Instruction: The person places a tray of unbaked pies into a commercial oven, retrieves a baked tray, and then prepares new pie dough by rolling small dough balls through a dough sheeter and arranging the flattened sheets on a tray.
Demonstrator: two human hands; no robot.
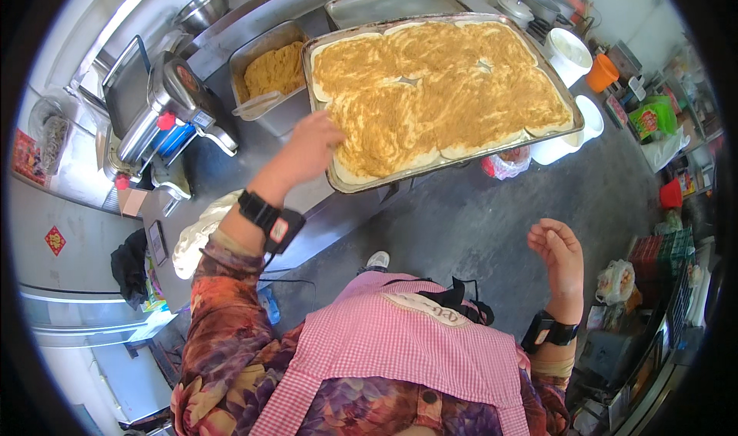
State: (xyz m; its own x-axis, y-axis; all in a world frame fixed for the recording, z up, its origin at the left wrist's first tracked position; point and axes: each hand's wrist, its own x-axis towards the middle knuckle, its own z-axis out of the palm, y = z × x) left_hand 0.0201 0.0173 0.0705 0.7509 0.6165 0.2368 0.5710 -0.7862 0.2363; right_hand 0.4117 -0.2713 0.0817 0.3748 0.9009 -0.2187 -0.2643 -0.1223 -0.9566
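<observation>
A large metal baking tray (338,176) hangs tilted out over the counter edge, filled with flat pieces of dough (438,90) spread with a yellow-brown crumb filling. My left hand (307,148) grips the tray's near left corner, fingers on its rim. My right hand (560,255) is raised in the air at my right side, fingers loosely curled, holding nothing and well apart from the tray.
A steel pan of the same filling (273,71) with a scoop stands left of the tray. An empty tray (384,1) lies behind. White buckets (570,51) and an orange tub (602,72) stand at right. A machine (165,109) sits at left.
</observation>
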